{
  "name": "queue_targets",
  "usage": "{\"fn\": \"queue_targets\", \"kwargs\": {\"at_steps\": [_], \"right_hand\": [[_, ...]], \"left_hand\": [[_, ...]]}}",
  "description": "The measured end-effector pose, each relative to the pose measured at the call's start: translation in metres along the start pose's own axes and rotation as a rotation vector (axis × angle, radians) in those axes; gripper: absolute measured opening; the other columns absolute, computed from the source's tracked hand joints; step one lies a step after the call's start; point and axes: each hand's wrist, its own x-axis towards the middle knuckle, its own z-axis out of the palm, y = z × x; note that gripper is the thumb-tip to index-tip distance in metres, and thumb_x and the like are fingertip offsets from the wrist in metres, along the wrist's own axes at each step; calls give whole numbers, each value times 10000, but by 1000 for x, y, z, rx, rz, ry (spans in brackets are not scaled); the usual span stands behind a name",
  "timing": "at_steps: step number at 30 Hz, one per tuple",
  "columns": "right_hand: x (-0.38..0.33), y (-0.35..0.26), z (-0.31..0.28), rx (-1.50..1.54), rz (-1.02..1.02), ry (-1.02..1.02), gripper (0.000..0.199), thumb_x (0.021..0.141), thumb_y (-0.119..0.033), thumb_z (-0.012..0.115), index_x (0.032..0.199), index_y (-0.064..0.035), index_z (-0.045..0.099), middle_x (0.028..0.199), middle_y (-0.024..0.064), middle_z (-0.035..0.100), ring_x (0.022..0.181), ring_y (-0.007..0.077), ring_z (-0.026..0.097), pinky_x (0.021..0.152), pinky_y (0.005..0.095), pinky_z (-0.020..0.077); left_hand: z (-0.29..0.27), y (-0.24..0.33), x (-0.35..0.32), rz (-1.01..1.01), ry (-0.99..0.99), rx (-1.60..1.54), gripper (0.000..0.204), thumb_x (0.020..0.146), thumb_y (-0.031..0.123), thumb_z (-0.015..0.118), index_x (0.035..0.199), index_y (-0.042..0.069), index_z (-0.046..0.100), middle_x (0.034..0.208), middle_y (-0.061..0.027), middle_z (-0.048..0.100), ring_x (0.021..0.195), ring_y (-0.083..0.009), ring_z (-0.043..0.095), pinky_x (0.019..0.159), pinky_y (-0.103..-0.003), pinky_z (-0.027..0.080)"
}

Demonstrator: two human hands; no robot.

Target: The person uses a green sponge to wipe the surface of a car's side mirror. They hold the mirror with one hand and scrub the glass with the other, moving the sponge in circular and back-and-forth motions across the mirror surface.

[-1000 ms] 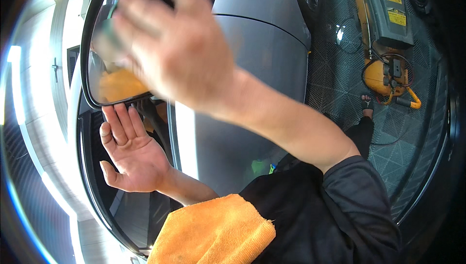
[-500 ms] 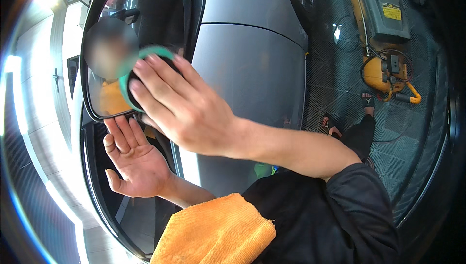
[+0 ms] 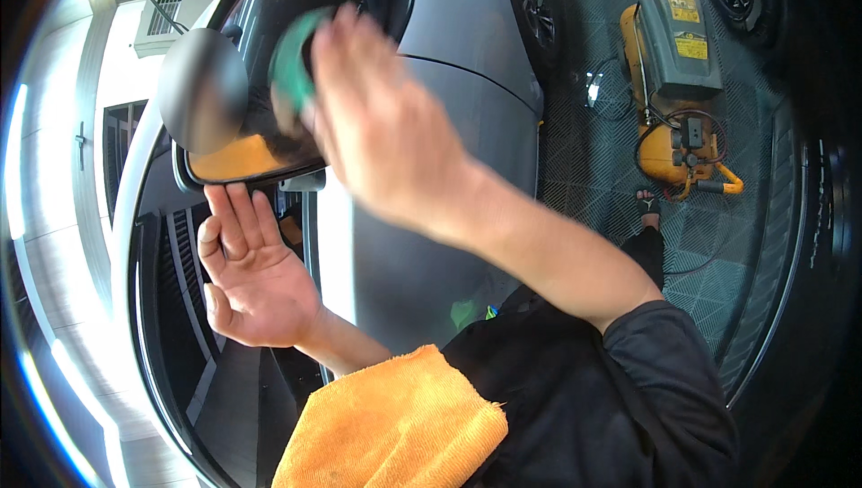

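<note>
Right hand [image 3: 386, 129] presses a green pad [image 3: 289, 61] on the side mirror [image 3: 260, 84], left hand [image 3: 256, 277] flat-open beneath — hard pressure could knock the mirror's angle.

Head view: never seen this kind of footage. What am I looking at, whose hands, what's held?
One fisheye camera on a person's head, looking down, so straight edges bend. Both bare hands are the wearer's own. The right hand presses a green pad against a car's side mirror; it is blurred by motion. The left hand lies open, fingertips under the mirror housing. An orange cloth lies over the wearer's dark sleeve. The grey car door fills the middle; a yellow compressor sits on the tiled floor.
</note>
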Motion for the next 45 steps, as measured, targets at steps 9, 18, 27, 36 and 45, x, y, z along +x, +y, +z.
{"fn": "queue_targets", "kwargs": {"at_steps": [9,18,27,36,45], "right_hand": [[-13,-9,7,-105,-294,-149,529,858,-125,686,1365,12,627,1565,251,476,1474,387,450,1194,592,325],[-2,-20,13,125,-355,-2,456,860,-208,796,1263,-19,696,1455,174,608,1373,338,562,1100,529,456],[5,-20,15,-26,-347,48,338,833,-118,743,1165,-56,753,1287,111,718,1271,260,632,1052,494,451],[16,8,22,14,-332,197,260,787,-182,767,1029,-87,752,1163,49,734,1148,217,667,957,503,470],[13,2,1,106,-95,-146,176,840,-103,707,998,-34,739,1107,99,711,1063,274,651,933,453,491]], "left_hand": [[-4,-2,4,21,-6,9,617,975,413,433,1369,-56,505,1536,-334,463,1442,-438,473,1231,-536,360],[-5,1,4,0,22,-34,627,968,411,475,1351,-85,509,1533,-355,452,1471,-456,423,1251,-554,310],[-11,3,8,-21,-2,-51,643,975,423,450,1361,-89,510,1535,-369,439,1472,-469,415,1264,-576,272],[-15,2,8,-21,-60,-106,644,984,439,455,1360,-81,505,1530,-373,440,1482,-468,397,1271,-573,254],[-12,-2,9,3,-47,-74,648,975,442,473,1351,-85,502,1532,-379,433,1481,-478,392,1262,-579,271]]}}
